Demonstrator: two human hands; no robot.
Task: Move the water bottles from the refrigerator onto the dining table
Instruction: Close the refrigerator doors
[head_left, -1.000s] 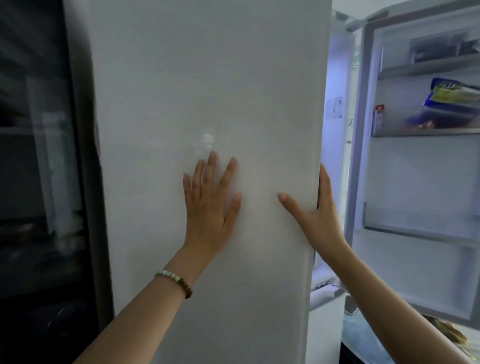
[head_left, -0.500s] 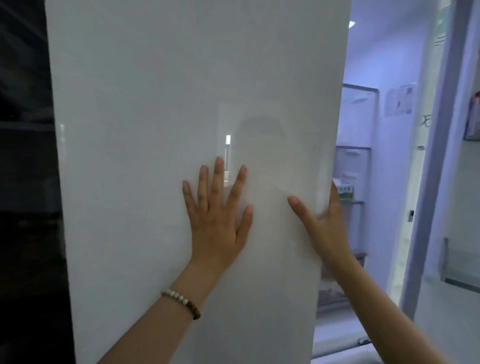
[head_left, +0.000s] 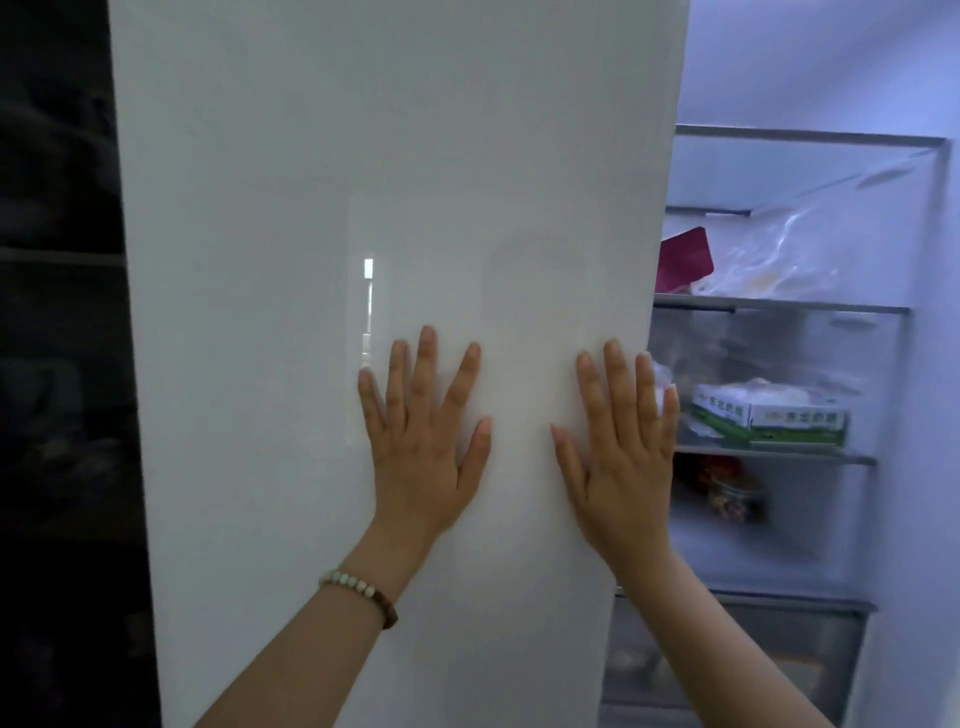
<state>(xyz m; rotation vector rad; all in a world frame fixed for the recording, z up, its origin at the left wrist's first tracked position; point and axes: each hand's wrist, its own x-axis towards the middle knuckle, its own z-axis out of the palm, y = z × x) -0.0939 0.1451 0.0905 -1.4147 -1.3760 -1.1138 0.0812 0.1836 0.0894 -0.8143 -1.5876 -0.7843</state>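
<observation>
A tall white refrigerator door (head_left: 363, 208) fills the middle of the view. My left hand (head_left: 423, 441) lies flat on it, fingers spread, a bead bracelet on the wrist. My right hand (head_left: 621, 447) is flat on the door too, close to its right edge, fingers spread. Neither hand holds anything. To the right, the lit refrigerator interior (head_left: 789, 364) shows shelves with a green and white carton (head_left: 769, 415), a red packet (head_left: 683, 260) and a plastic bag (head_left: 810, 249). No water bottle is visible.
A dark glass-fronted cabinet (head_left: 57, 364) stands left of the door. Lower shelves hold a blurred jar (head_left: 732, 493) and a clear drawer (head_left: 737, 660). The white inner wall of the refrigerator (head_left: 924, 467) closes the right side.
My right hand moved from gripping the door's edge to lying flat on its face. The view shifted right, so the open right door left the frame and more shelves show.
</observation>
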